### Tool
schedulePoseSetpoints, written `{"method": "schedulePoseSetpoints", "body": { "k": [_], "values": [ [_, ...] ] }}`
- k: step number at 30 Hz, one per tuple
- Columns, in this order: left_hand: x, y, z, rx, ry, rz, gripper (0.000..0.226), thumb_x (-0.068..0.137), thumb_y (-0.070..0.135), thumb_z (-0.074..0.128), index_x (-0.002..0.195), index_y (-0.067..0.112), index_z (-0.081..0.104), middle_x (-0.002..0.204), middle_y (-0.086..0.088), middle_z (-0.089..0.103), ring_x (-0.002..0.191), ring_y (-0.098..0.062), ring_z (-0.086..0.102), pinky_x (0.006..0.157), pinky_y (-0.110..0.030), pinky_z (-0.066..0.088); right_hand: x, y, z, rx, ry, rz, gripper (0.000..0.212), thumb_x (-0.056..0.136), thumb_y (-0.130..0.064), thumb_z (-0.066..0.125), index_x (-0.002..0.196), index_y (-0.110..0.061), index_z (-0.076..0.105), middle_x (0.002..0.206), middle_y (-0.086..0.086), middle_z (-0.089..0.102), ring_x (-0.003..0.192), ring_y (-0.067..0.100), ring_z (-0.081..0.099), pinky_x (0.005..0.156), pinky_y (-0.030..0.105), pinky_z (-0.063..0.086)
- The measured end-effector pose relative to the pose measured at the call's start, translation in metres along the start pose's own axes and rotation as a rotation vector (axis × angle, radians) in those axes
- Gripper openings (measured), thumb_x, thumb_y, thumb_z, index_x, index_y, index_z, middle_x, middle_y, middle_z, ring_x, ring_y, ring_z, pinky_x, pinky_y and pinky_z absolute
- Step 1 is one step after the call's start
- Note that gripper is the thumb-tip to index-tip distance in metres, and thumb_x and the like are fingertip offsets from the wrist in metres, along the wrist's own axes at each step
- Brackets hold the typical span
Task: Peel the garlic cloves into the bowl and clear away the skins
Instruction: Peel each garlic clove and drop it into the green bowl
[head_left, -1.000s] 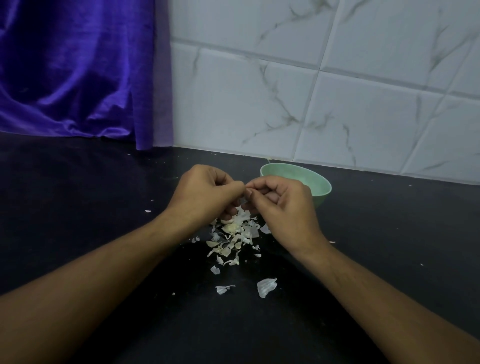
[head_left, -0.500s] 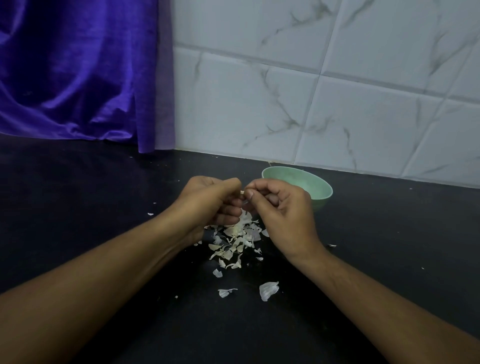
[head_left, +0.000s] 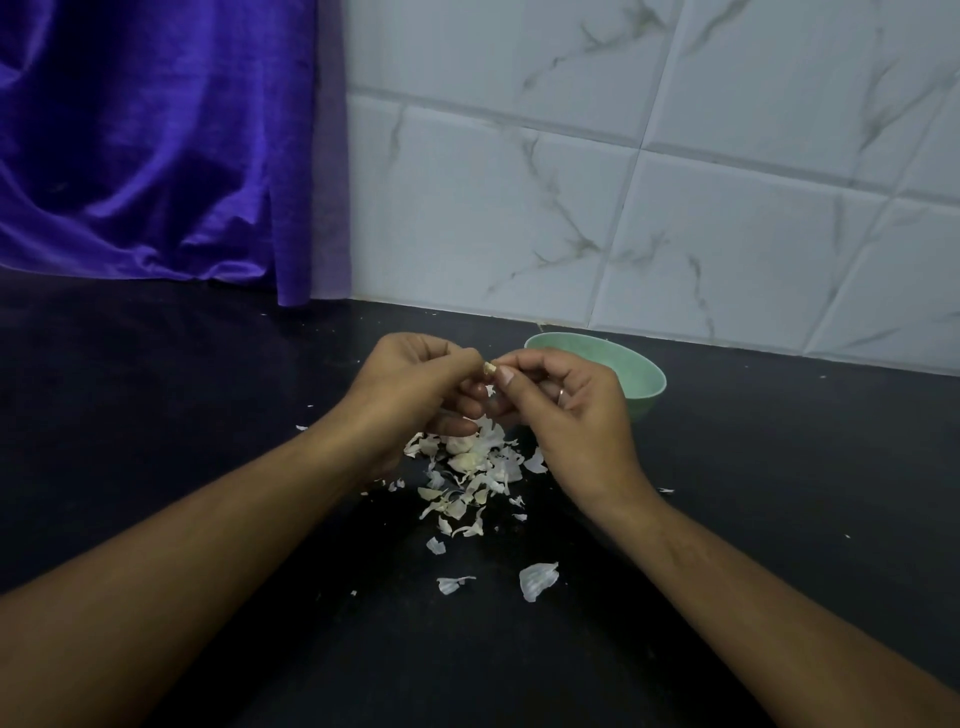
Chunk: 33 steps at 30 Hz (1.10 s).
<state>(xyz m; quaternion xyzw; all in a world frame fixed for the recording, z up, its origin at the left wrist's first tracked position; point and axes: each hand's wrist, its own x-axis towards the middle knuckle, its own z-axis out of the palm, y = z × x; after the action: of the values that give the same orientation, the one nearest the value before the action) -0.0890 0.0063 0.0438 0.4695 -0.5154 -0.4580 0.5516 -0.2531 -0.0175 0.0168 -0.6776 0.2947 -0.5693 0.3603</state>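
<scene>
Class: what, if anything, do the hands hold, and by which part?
A garlic clove, pinched between the left hand and the right hand; the held part is hidden.

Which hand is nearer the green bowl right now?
Right. The right hand is just front-left of the green bowl; the left hand is farther left, past the garlic clove both pinch.

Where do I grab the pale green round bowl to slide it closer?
Pinch the pale green round bowl by its right rim, from above right: it stands upright, and the right hand, pinching the garlic clove with the left hand, blocks its left side.
</scene>
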Motion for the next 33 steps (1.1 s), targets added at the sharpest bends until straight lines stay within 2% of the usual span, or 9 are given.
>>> {"method": "schedulePoseSetpoints", "body": {
  "k": [3,5,9,13,16,19,24,30,33],
  "values": [
    [0.001,-0.001,-0.003,0.106,-0.004,0.086,0.015,0.092,0.009,0.071,0.078,0.003,0.072,0.069,-0.009,0.069,0.063,-0.017,0.066,0.055,-0.028,0.056,0.000,-0.002,-0.003,-0.029,-0.018,0.008,0.009,0.098,-0.003,0.068,0.103,-0.004,0.075,0.086,0.017,0.077,0.079,0.041,0.074,0.075,0.052,0.063],
    [0.002,-0.003,-0.004,0.178,0.003,0.134,0.015,0.091,0.011,0.073,0.077,0.005,0.073,0.070,-0.011,0.071,0.065,-0.021,0.068,0.059,-0.032,0.058,0.001,-0.003,-0.006,-0.027,-0.031,0.039,0.009,0.096,-0.004,0.070,0.103,-0.004,0.076,0.083,0.018,0.076,0.076,0.037,0.074,0.076,0.053,0.064],
    [0.002,-0.003,-0.003,0.229,-0.011,0.181,0.016,0.092,0.011,0.072,0.077,0.005,0.075,0.077,-0.017,0.074,0.065,-0.020,0.069,0.062,-0.036,0.060,0.003,-0.006,-0.010,0.039,-0.051,0.100,0.011,0.090,-0.003,0.076,0.100,0.001,0.074,0.078,0.014,0.075,0.068,0.023,0.072,0.070,0.044,0.063],
    [0.004,-0.003,-0.005,0.213,-0.062,0.143,0.018,0.095,0.014,0.071,0.082,0.002,0.071,0.070,-0.009,0.069,0.066,-0.020,0.069,0.062,-0.035,0.060,0.003,-0.008,-0.009,0.130,-0.044,0.131,0.008,0.093,-0.002,0.071,0.100,-0.001,0.074,0.079,0.009,0.074,0.067,0.020,0.067,0.068,0.041,0.063],
    [0.002,-0.007,-0.006,0.416,-0.093,0.194,0.020,0.096,0.014,0.065,0.077,0.009,0.070,0.071,-0.009,0.070,0.069,-0.025,0.073,0.060,-0.039,0.063,0.004,-0.010,-0.008,0.204,-0.043,0.165,0.012,0.096,-0.005,0.069,0.106,-0.002,0.074,0.080,0.005,0.072,0.069,0.016,0.065,0.064,0.034,0.062],
    [0.000,-0.004,-0.007,0.545,-0.051,0.258,0.029,0.098,0.015,0.052,0.074,0.009,0.068,0.070,-0.011,0.069,0.064,-0.023,0.069,0.056,-0.041,0.062,0.005,-0.010,-0.008,0.209,-0.055,0.194,0.015,0.099,-0.010,0.065,0.110,-0.005,0.074,0.085,0.006,0.069,0.069,0.018,0.066,0.063,0.034,0.063],
    [0.001,-0.002,-0.013,0.688,-0.006,0.362,0.046,0.103,0.040,0.058,0.066,0.013,0.063,0.060,-0.003,0.066,0.059,-0.026,0.066,0.064,-0.050,0.059,0.005,-0.010,-0.011,0.249,-0.094,0.252,0.020,0.102,-0.011,0.060,0.114,0.001,0.071,0.089,0.010,0.072,0.074,0.020,0.071,0.067,0.033,0.063],
    [0.007,-0.003,-0.016,0.695,0.058,0.360,0.027,0.087,0.035,0.079,0.070,0.019,0.065,0.060,0.006,0.068,0.058,-0.011,0.066,0.064,-0.040,0.060,0.005,-0.011,-0.014,0.287,-0.065,0.289,0.019,0.098,-0.013,0.066,0.111,-0.001,0.072,0.091,0.013,0.076,0.078,0.023,0.074,0.068,0.031,0.063],
    [0.007,-0.003,-0.016,0.669,0.059,0.372,0.019,0.083,0.021,0.081,0.078,0.025,0.064,0.069,0.015,0.068,0.060,-0.006,0.065,0.063,-0.036,0.059,0.007,-0.011,-0.015,0.310,-0.042,0.296,0.020,0.099,-0.011,0.065,0.112,0.000,0.073,0.091,0.010,0.073,0.078,0.021,0.073,0.067,0.030,0.061]
  ]
}}
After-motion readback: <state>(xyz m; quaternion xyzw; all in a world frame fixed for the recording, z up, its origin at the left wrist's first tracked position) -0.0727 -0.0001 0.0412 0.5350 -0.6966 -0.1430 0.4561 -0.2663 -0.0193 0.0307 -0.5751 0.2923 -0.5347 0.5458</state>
